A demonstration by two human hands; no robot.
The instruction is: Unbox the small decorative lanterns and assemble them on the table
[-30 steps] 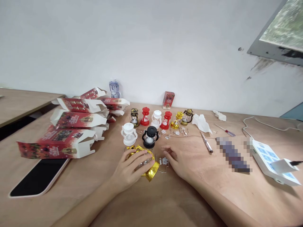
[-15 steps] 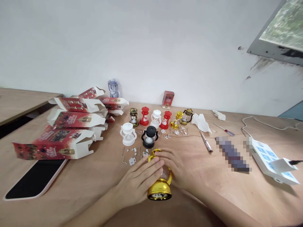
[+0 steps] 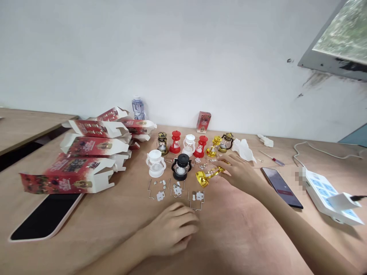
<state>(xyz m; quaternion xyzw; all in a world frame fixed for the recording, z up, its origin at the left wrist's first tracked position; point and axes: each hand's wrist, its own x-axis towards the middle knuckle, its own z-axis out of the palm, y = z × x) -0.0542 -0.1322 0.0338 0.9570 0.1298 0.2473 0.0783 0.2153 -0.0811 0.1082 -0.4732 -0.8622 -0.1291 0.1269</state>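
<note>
Gold lantern [image 3: 202,179] tilts near the black lantern [image 3: 181,168], top gripped by the right hand [image 3: 237,172]; I see the left hand [image 3: 174,228] loosely curled, holding nothing visible. Slack fingers could, I judge, topple it.

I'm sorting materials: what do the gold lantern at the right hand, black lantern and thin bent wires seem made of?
Shiny gold lantern: probably plated plastic, given mirrorlike glints; possibly metal.
Black lantern: likely satin plastic, soft highlights.
Thin silvery bent wires: apparently metal, holding crisp bends.
</note>
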